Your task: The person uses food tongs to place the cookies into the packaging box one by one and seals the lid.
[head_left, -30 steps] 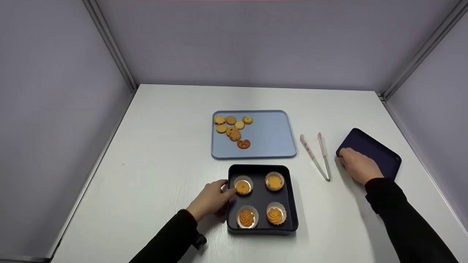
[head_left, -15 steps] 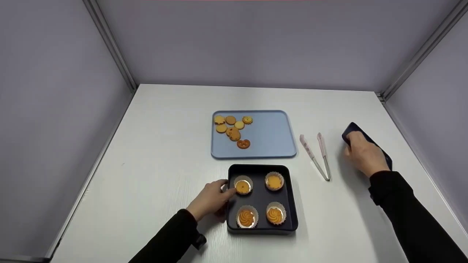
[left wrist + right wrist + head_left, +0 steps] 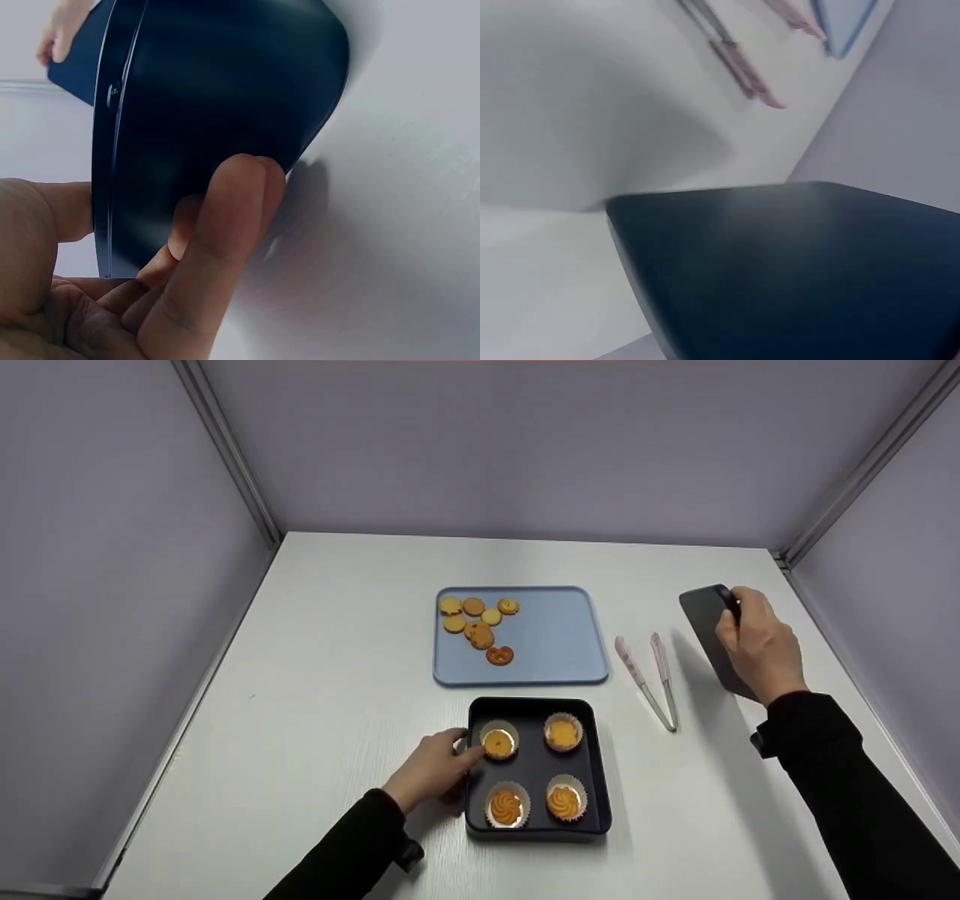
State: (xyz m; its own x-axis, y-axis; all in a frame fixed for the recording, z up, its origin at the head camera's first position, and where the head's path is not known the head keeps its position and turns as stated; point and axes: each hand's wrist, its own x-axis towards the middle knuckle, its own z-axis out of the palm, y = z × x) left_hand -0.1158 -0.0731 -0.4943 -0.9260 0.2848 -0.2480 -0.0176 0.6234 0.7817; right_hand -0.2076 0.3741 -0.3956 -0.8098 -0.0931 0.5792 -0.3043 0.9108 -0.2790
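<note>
A dark square tin (image 3: 531,765) stands on the table, holding several cookies in paper cups, such as a swirl cookie (image 3: 564,802). My left hand (image 3: 433,771) grips its left wall, thumb over the rim and fingers against the outside, as the left wrist view shows of the tin (image 3: 217,82). On the right, my right hand (image 3: 766,649) holds a dark lid (image 3: 709,626) by one edge, tilted up off the table. Its flat face fills much of the right wrist view, where the lid (image 3: 780,262) hides the hand's fingers.
Behind the tin lies a blue tray (image 3: 555,637) with several cookies and a pretzel (image 3: 499,655) on its left half. Metal tongs with pink tips (image 3: 652,682) lie spread between tray and lid. Grey panels (image 3: 480,450) enclose the table.
My right hand has raised the lid from lying on the table and tipped it up on edge, moving slightly away from me. The left hand and the tin have stayed put.
</note>
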